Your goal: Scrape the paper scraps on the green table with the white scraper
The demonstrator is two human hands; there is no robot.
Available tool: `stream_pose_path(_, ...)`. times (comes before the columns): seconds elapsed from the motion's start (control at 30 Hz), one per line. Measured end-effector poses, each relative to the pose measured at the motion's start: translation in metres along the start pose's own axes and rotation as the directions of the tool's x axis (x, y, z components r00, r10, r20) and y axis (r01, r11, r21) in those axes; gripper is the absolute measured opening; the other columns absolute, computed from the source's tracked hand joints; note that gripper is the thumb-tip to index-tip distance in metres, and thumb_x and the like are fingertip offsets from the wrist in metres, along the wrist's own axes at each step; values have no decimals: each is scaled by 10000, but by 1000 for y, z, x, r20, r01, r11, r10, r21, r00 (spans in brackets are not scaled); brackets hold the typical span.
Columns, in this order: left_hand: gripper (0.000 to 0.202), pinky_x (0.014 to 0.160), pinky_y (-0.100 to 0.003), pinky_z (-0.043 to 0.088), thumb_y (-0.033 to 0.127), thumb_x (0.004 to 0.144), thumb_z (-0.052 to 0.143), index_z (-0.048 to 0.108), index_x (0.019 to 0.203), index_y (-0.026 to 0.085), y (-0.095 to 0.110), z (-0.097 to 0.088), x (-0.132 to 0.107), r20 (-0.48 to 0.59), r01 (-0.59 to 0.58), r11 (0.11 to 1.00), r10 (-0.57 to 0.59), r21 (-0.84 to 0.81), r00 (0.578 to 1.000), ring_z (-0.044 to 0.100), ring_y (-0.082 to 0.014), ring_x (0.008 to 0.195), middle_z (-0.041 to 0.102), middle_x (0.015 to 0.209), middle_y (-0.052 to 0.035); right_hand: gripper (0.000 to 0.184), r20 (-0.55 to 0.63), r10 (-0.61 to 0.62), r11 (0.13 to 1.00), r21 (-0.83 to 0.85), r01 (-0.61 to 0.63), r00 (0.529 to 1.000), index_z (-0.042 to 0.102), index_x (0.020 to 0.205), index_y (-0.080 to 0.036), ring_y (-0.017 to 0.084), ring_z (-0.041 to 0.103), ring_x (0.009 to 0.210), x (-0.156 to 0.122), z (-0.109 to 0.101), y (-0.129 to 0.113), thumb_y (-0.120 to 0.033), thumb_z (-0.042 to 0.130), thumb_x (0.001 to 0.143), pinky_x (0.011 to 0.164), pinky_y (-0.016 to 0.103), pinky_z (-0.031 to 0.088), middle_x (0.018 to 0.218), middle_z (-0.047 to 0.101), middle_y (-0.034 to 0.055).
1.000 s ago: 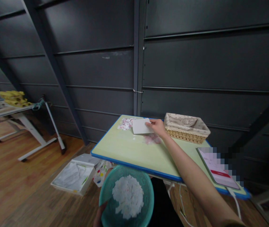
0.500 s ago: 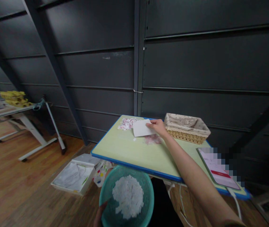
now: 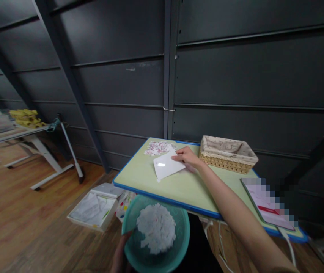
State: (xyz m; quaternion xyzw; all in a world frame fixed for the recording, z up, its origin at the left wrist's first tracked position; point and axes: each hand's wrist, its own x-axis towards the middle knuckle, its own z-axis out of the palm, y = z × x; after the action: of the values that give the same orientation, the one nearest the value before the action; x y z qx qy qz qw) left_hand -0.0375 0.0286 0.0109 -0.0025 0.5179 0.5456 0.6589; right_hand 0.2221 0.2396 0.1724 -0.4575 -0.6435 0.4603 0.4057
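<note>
My right hand (image 3: 187, 156) is closed on a thin, glossy white card (image 3: 166, 165), tilted low over the pale green tabletop (image 3: 139, 172). Shredded paper bits (image 3: 159, 148), white with pink and red marks, lie behind the card on the table. A few paler scraps show near its lower corner. Below the table's front edge, my left hand (image 3: 123, 246) grips the left side of a green plastic basin (image 3: 183, 239). White torn paper pieces (image 3: 156, 229) are heaped in the basin. Part of the left hand's fingers is hidden.
A cloth-lined wicker basket (image 3: 227, 157) stands at the table's back right, with a partly blurred tablet (image 3: 267, 204) and white cable in front. An open white box (image 3: 93, 208) sits on the floor at left. Another table on casters (image 3: 22, 131) is farther left.
My right hand has drawn the white card toward me and slightly left, turning it so its glossy face catches light. The left hand stays on the basin.
</note>
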Motion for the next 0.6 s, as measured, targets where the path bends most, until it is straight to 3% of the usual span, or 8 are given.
stream_pose_path(0.13, 418, 877, -440, 511, 284, 715, 668, 647, 1103, 131, 11, 0, -11, 59, -52, 995, 47, 88, 997, 675, -307, 962, 779, 859, -75, 266, 151, 43, 992, 108, -60, 988, 664, 643, -82, 92, 453, 450, -2, 11, 3, -315, 747, 544, 413, 217, 293, 521, 558, 22)
stream_pose_path(0.3, 412, 881, -370, 510, 278, 759, 627, 611, 1149, 148, 25, 17, -33, 108, -64, 996, 57, 57, 992, 673, -261, 977, 763, 981, -79, 310, 302, 63, 986, 127, -106, 951, 698, 696, -85, 108, 517, 489, 1, 17, 9, -337, 778, 533, 449, 220, 352, 587, 629, 43)
stream_pose_path(0.43, 410, 828, -428, 534, 216, 776, 584, 575, 1165, 88, 26, 31, -40, 25, -110, 990, 108, 84, 994, 698, -295, 891, 763, 927, -138, 352, 371, 61, 987, 115, -111, 927, 715, 751, -80, 110, 541, 516, 1, 19, 10, -346, 788, 533, 460, 213, 364, 633, 659, 58)
stream_pose_path(0.53, 434, 815, -455, 537, 203, 760, 588, 568, 1177, 85, 24, 36, -44, 64, -132, 988, 127, 77, 990, 696, -316, 888, 766, 896, -145, 356, 415, 52, 985, 127, -114, 908, 714, 767, -85, 109, 546, 523, 0, 20, 9, -340, 795, 533, 466, 212, 367, 647, 664, 56)
stream_pose_path(0.6, 443, 814, -464, 536, 208, 757, 586, 569, 1185, 91, 24, 39, -48, 63, -137, 988, 133, 72, 989, 691, -322, 902, 766, 900, -142, 351, 384, 33, 975, 193, -115, 923, 707, 763, -90, 115, 556, 539, -1, 19, 7, -337, 798, 531, 487, 220, 380, 661, 663, 57)
